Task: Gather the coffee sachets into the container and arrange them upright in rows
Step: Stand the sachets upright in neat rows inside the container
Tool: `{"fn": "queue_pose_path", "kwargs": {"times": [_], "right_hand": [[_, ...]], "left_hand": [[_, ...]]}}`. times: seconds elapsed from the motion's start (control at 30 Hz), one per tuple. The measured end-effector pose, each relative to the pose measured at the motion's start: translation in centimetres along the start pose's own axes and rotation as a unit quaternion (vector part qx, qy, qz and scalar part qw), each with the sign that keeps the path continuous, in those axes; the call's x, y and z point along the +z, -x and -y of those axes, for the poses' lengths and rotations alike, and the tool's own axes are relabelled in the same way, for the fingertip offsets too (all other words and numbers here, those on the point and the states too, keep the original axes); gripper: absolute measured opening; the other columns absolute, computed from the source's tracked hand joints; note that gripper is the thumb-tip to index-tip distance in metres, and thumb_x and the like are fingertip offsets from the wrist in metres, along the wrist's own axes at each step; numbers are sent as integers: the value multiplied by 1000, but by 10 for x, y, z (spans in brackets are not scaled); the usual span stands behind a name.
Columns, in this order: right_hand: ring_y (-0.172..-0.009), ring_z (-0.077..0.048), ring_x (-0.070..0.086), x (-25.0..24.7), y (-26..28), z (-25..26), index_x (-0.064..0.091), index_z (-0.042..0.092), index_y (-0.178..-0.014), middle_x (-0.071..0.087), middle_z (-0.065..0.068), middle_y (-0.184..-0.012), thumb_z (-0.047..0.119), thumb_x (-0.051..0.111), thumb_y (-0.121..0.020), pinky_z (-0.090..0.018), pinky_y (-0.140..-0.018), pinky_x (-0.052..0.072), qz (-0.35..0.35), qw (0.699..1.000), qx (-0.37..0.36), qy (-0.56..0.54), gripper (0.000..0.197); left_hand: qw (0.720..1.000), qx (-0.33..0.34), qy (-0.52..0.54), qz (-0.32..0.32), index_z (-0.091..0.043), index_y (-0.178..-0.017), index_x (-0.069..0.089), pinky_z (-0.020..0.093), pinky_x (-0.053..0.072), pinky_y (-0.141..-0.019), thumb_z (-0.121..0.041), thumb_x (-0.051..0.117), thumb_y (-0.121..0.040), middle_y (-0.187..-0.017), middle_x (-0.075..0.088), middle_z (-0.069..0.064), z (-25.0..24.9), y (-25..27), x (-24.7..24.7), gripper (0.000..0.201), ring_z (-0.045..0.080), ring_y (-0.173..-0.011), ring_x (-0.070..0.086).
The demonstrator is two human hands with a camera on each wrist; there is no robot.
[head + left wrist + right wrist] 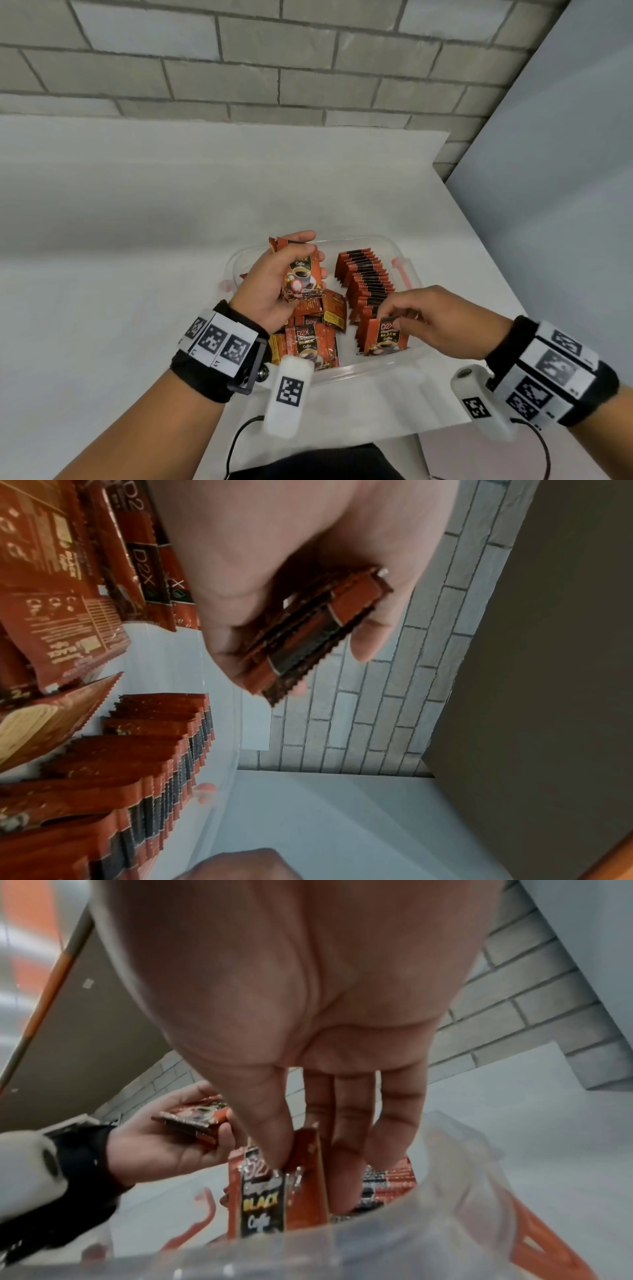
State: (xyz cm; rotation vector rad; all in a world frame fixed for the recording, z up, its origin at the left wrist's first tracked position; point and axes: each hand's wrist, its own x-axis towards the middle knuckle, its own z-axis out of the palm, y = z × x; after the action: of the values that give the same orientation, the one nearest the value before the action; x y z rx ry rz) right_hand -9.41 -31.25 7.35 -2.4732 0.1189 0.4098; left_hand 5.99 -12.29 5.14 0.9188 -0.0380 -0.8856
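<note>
The left hand (270, 284) grips a small stack of sachets (303, 272) above the clear container (359, 371) on the white table (137, 240). The right hand (435, 320) pinches one sachet (385, 337) upright at the near end of the standing row (364, 277). Loose sachets (313, 342) lie flat in the container's left part.

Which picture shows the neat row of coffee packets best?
The head view: the whole row stands upright along the container's right side. The left wrist view shows the row close up, cut off at the edge. The right wrist view shows only a bit behind the right hand's fingers.
</note>
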Motion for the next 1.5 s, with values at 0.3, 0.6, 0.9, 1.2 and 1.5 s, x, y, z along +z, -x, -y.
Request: {"fn": "queue_pose_path", "kwargs": {"times": [0.3,0.6,0.9,1.2,1.5], "right_hand": [[-89,-10,57,19,-6,-3,70,24,-97,61,7,-99,22,54,-91,-24,-80,45,-12,976,1,217,17],[-86,-9,54,19,-13,-3,64,25,-93,58,12,-92,22,57,-88,-21,-72,27,0,967,24,253,9],[-79,-8,52,11,-12,2,54,28,-85,53,15,-85,33,69,-82,-17,-64,30,21,976,39,214,17],[-70,-2,53,-5,-7,7,59,34,-89,59,12,-83,38,75,-77,-21,-70,46,-7,994,41,102,21],[-78,-1,59,-20,-32,52,56,34,-118,65,14,-97,30,65,-87,-11,-73,46,-157,977,-3,-141,33]], "left_hand": [[1000,-9,-19,-3,-12,-104,65,35,46,-71,-14,64,-70,-82,64,11,0,-1,3,34,23,-64,63],[1000,-19,-18,-3,-13,-103,65,33,51,-70,-14,64,-69,-82,68,10,0,2,6,34,23,-67,65],[999,-39,14,6,-9,-114,61,35,54,-68,-17,63,-73,-82,61,9,4,-4,4,42,25,-68,66],[997,-50,-36,51,-12,-105,68,40,54,-76,1,62,-77,-95,68,21,3,-1,0,32,33,-83,66],[989,-28,-80,123,-13,-117,61,43,56,-77,6,66,-68,-103,66,24,5,4,6,52,34,-88,66]]}}
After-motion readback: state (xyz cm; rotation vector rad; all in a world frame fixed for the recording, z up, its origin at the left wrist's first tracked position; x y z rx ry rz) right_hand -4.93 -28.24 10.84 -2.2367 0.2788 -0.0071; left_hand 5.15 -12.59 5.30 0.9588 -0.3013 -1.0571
